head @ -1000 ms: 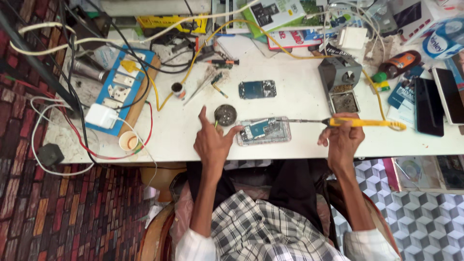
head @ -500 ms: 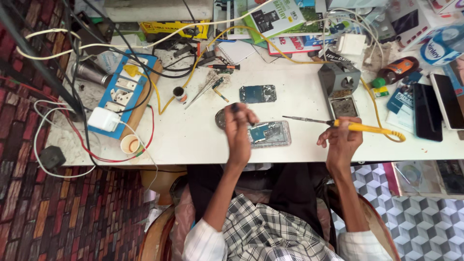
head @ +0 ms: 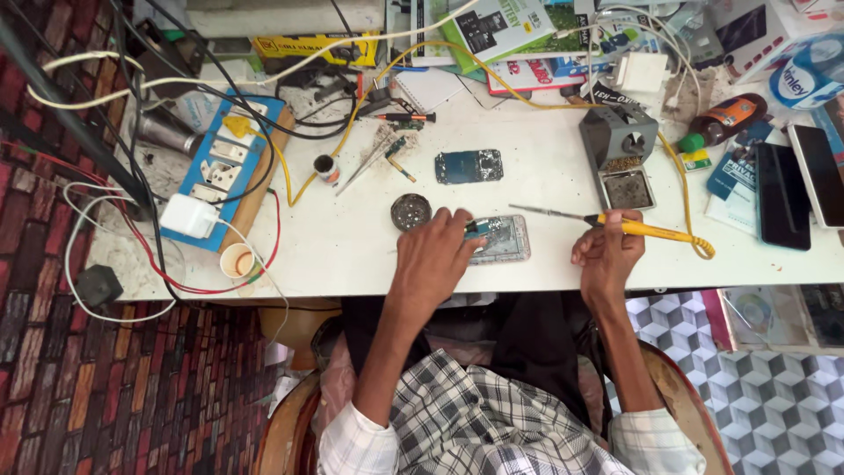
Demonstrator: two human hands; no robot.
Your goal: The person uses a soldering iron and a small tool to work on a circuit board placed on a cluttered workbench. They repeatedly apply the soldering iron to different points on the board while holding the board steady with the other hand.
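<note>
While left hand (head: pixel 433 255) pins opened phone (head: pixel 499 238) near table edge (head: pixel 352 292), right hand (head: pixel 607 255) holds soldering iron (head: pixel 646 230).

You wore a checked shirt in black, grey and white, its sleeves rolled up to about the elbows with pale cuffs showing at both folds. Your forearms were bare below that, and your left hand (head: pixel 435 259) and right hand (head: pixel 607 255) had no gloves, rings or watch visible. Dark trousers covered your lap.
</note>
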